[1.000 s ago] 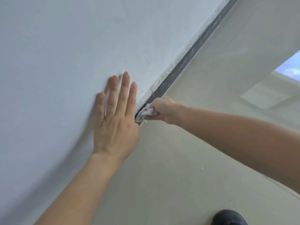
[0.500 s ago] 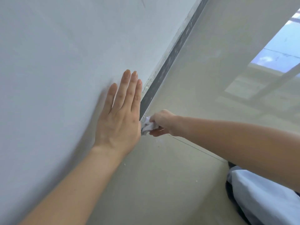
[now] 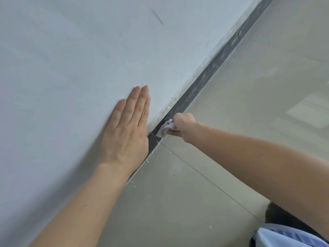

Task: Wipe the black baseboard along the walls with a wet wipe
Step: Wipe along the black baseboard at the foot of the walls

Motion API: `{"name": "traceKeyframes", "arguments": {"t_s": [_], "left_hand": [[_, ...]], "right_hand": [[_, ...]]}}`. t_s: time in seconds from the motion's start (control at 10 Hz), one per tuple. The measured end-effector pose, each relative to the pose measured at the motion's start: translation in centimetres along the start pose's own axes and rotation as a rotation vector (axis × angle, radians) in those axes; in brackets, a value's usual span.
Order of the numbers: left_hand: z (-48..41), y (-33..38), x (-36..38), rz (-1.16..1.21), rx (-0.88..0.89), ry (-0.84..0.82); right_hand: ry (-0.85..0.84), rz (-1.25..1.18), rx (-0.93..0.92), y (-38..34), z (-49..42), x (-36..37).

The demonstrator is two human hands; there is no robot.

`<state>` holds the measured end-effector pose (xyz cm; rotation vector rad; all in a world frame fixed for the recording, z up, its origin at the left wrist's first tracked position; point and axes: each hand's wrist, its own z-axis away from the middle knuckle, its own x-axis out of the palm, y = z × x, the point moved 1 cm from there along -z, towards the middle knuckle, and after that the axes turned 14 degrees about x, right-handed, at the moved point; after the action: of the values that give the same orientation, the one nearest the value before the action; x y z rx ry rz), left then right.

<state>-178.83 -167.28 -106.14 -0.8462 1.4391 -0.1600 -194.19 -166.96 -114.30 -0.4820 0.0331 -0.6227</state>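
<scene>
The black baseboard runs diagonally from the upper right down to the middle, between the pale wall and the floor. It looks dusty and streaked beyond my right hand. My right hand is closed on a crumpled white wet wipe and presses it against the baseboard. My left hand lies flat on the wall, fingers together and extended, just left of the wipe; its heel covers part of the baseboard.
The pale grey wall fills the left. Glossy beige floor tiles with a thin grout line and white specks lie to the right. A light-blue garment and a dark shape show at the bottom right.
The wipe in my right hand has slid a little further along the baseboard, away from my left hand. The camera view has shifted; my left hand stays flat on the wall.
</scene>
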Motion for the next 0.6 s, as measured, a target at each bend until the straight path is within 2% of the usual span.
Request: {"name": "traceKeyframes", "arguments": {"t_s": [0.1, 0.2, 0.3, 0.4, 0.5, 0.6], "left_hand": [[0.0, 0.0, 0.0, -0.028, -0.005, -0.014], [-0.2, 0.3, 0.0, -0.063, -0.029, -0.037], [-0.4, 0.7, 0.3, -0.097, -0.032, -0.064], [-0.5, 0.9, 0.5, -0.128, -0.041, -0.082], [-0.4, 0.9, 0.6, -0.173, -0.034, -0.083], [-0.3, 0.7, 0.8, -0.209, -0.025, -0.075]], "right_hand": [[0.052, -0.055, -0.091, -1.8, -1.0, -2.3], [0.151, -0.125, -0.104, -2.4, -1.6, -4.2], [0.141, -0.078, 0.048, 0.0, -1.2, -4.1], [-0.148, 0.132, 0.195, 4.0, 0.2, -1.4], [-0.358, 0.094, 0.259, 5.1, 1.4, 1.3], [-0.29, -0.024, 0.158, 2.9, 0.7, 1.6]]}}
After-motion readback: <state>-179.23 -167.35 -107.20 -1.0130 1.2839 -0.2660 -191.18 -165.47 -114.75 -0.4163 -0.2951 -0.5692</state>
